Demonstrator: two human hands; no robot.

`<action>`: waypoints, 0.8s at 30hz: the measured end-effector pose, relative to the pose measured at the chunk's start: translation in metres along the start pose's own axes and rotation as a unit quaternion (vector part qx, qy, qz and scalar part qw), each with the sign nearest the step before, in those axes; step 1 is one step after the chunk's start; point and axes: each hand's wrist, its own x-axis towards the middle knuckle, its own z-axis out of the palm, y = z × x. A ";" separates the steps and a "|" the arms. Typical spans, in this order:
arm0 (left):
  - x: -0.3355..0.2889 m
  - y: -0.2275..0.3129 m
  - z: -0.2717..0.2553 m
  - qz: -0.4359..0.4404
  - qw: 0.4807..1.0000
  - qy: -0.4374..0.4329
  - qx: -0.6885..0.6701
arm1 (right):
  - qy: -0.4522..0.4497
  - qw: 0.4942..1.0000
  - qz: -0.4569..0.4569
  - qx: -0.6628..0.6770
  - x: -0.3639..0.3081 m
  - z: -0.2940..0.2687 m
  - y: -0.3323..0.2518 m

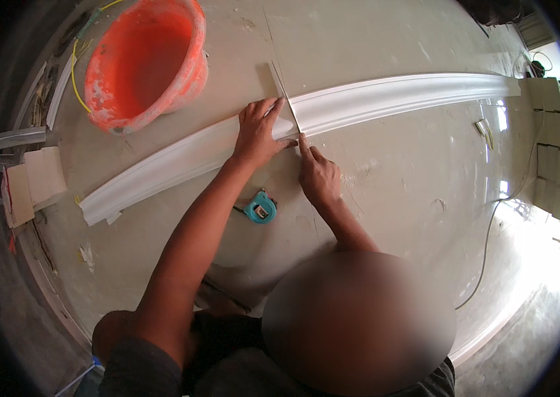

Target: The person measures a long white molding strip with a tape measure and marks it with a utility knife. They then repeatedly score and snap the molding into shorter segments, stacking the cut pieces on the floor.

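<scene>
A long white cornice moulding (386, 96) lies across the floor, running from lower left to upper right. My left hand (258, 132) spans it near the middle, fingers at the far edge and thumb at the near edge, pressing and gripping it. In my right hand (320, 175) is a thin, long saw blade (288, 99), seen nearly edge-on, its handle hidden in my closed fingers. The blade crosses the moulding just right of my left hand and reaches past its far edge. A teal tape measure (260, 208) rests on the floor nearer to me, below my hands.
An orange-red plastic tub (144, 66), smeared with pale residue, stands beyond the moulding at the upper left. Cardboard pieces (43, 175) lie at the left. Stacked pale blocks (550, 145) line the right side, and a cable (489, 238) runs along the floor there.
</scene>
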 end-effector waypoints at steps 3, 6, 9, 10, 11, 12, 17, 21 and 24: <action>0.000 -0.002 -0.002 -0.005 1.000 -0.009 -0.004 | -0.020 1.000 0.006 0.011 -0.035 -0.001 0.002; 0.002 0.005 -0.004 -0.004 0.999 -0.011 -0.031 | -0.049 0.998 0.025 0.005 -0.079 -0.005 0.013; -0.002 0.001 -0.001 -0.005 1.000 0.004 -0.007 | -0.033 0.999 0.010 0.004 -0.052 0.000 0.009; -0.001 0.001 0.000 -0.003 1.000 0.011 0.000 | -0.019 1.000 0.001 0.001 -0.028 -0.002 0.005; 0.001 0.000 0.000 -0.001 1.000 0.010 -0.002 | -0.007 1.000 0.001 0.000 -0.011 0.000 0.003; 0.003 -0.002 0.000 -0.001 1.000 0.009 -0.001 | 0.003 1.000 -0.002 0.000 0.005 0.004 -0.001; 0.001 0.000 0.000 -0.019 0.999 -0.009 -0.027 | -0.051 0.998 0.028 -0.008 -0.050 -0.004 0.004; 0.002 0.004 0.001 -0.015 0.999 -0.008 -0.030 | -0.054 0.998 0.030 -0.009 -0.059 -0.007 0.011; 0.001 -0.001 0.003 -0.005 1.000 0.009 -0.018 | 0.028 0.999 -0.035 -0.016 0.020 0.003 -0.002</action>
